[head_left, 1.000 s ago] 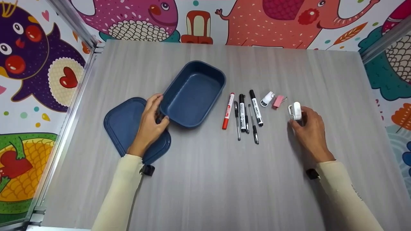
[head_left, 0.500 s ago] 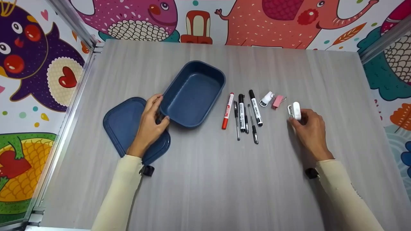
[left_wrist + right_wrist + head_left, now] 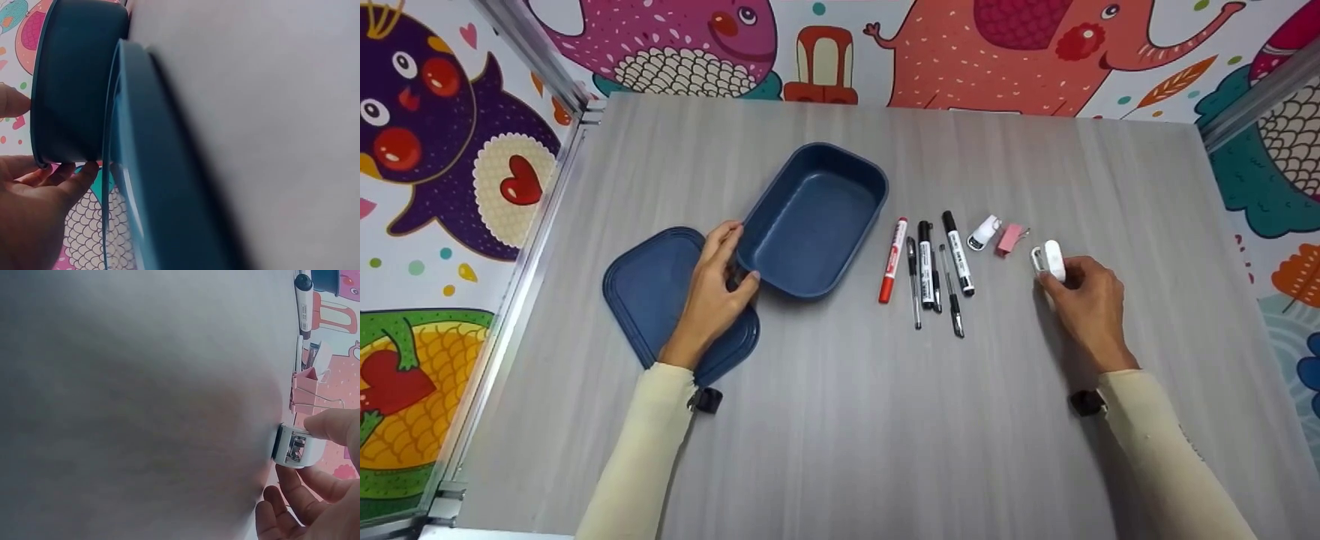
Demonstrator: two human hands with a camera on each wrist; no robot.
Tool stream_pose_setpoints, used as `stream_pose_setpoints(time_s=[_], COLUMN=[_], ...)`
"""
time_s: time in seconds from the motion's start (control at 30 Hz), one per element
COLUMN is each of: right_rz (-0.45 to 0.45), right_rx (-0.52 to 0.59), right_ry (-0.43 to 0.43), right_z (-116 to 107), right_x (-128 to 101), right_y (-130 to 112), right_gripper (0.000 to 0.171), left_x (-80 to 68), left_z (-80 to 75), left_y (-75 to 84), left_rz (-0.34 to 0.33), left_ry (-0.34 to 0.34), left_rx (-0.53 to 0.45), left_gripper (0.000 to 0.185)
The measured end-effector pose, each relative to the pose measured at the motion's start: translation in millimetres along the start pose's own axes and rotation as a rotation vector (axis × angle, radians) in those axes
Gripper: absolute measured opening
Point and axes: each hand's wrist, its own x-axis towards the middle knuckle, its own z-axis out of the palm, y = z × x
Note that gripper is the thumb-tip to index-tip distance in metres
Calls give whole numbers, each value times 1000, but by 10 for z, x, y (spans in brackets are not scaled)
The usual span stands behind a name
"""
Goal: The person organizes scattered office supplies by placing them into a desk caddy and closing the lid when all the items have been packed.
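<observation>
In the head view, my left hand point(image 3: 709, 296) holds the near-left corner of a deep blue box point(image 3: 814, 221), thumb on one side and fingers on the other. The box stands uncovered with nothing inside. Under that hand and wrist lies a blue lid point(image 3: 652, 277), partly covered by them. My right hand point(image 3: 1087, 307) pinches a small white stapler point(image 3: 1054, 261) between thumb and fingers. Metal parts show on the stapler point(image 3: 295, 447) in the right wrist view, where it is low by the tabletop; contact with the table is unclear.
Between the box and my right hand lie a red marker point(image 3: 892, 260), black-and-white markers point(image 3: 958, 251), several thin pens point(image 3: 952, 300), a small white item point(image 3: 983, 232) and a pink binder clip point(image 3: 1009, 239). A metal frame rail point(image 3: 521, 270) borders the table's left side.
The white stapler has tilted slightly in my right hand. My left hand, the box, the lid and the pens stay where they were.
</observation>
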Motion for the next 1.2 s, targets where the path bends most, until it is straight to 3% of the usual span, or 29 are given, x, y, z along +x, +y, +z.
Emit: stream_pose_setpoints(time_s=[0.4, 0.7, 0.93, 1.2], right_rz=[9, 93, 162, 175], right_rx=[24, 85, 240, 440], right_ry=[44, 69, 70, 76], right_z=[9, 0, 28, 95], right_x=[-23, -24, -23, -10], right_y=[-39, -35, -6, -8], right_gripper=[31, 33, 34, 32], left_x=[-13, -8, -4, 1], left_z=[2, 0, 4, 9], left_y=[11, 14, 15, 14], left_rz=[-13, -15, -13, -24], left_ry=[-10, -12, -11, -6], left_rx=[0, 5, -5, -16], left_gripper=[74, 75, 75, 75])
